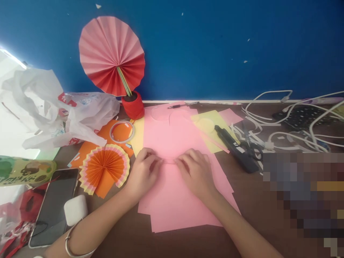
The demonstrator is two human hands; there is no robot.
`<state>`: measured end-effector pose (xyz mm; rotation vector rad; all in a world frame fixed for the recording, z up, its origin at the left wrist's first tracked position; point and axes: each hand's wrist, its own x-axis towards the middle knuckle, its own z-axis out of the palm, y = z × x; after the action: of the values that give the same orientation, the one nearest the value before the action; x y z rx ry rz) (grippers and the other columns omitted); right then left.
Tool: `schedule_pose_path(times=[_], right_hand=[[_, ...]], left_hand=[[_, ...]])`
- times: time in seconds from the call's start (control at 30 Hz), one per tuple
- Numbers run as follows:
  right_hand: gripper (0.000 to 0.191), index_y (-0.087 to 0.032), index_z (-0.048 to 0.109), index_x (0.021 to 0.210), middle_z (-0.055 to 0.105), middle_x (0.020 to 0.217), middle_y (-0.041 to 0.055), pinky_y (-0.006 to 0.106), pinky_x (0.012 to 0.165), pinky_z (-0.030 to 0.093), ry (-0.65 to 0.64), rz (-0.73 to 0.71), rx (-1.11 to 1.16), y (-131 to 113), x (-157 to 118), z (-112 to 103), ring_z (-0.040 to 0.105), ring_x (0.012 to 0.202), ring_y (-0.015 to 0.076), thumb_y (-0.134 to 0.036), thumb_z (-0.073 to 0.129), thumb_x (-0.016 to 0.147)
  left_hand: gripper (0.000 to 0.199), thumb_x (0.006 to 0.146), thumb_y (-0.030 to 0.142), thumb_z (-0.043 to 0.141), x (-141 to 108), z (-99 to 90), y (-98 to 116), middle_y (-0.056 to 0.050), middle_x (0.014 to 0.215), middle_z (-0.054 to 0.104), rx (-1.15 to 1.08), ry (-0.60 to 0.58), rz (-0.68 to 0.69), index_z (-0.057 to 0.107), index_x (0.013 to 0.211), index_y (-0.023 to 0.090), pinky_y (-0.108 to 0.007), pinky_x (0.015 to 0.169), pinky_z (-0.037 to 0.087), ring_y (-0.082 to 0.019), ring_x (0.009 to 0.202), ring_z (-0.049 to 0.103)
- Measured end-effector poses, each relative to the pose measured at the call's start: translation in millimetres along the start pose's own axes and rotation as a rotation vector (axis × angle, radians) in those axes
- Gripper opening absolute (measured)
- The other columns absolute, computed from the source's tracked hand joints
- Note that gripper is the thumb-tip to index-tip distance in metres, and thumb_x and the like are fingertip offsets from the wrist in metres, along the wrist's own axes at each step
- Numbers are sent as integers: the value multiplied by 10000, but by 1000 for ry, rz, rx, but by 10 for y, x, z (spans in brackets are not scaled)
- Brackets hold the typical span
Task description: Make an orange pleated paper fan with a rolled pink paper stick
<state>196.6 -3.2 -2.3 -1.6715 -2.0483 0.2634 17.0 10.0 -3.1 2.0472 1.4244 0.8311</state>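
Observation:
Between my two hands runs a thin pink paper strip (169, 161), hard to tell from the pink sheets (185, 211) beneath it. My left hand (146, 170) pinches its left end, thumb against fingers. The right end is pinched by my right hand (196, 172). Both hands rest just over the pink sheets, which lie overlapping on the dark table. To the left of my left hand lies a pleated orange fan (103, 166) with a pink and yellow edge.
A red-and-pink pleated paper disc (111, 46) stands in a red pot (133, 105) by the blue wall. Nearby are a tape roll (122, 132), a plastic bag (70, 114), a phone (53, 208), a white case (75, 210), a black tool (236, 148), scissors (252, 148), and white cables (279, 136).

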Motion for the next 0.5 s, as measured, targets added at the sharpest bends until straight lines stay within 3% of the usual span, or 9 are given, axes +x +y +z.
schedule_pose_path(times=[0.33,0.5], right_hand=[[376,-202,425,600,470,668,21,313,607,283,45,21,-39,41,2,73,408,641,165,-442,409,888],[364,-207,384,591,451,657,21,311,604,285,46,20,-68,48,12,78,389,629,165,-411,411,891]], left_hand=[[112,832,172,455,31,15,31,-39,850,490,81,-18,-5,487,725,183,-300,703,438,-158,795,487],[120,829,161,446,39,34,35,-45,836,491,121,-48,-19,446,711,183,-317,705,429,-176,810,483]])
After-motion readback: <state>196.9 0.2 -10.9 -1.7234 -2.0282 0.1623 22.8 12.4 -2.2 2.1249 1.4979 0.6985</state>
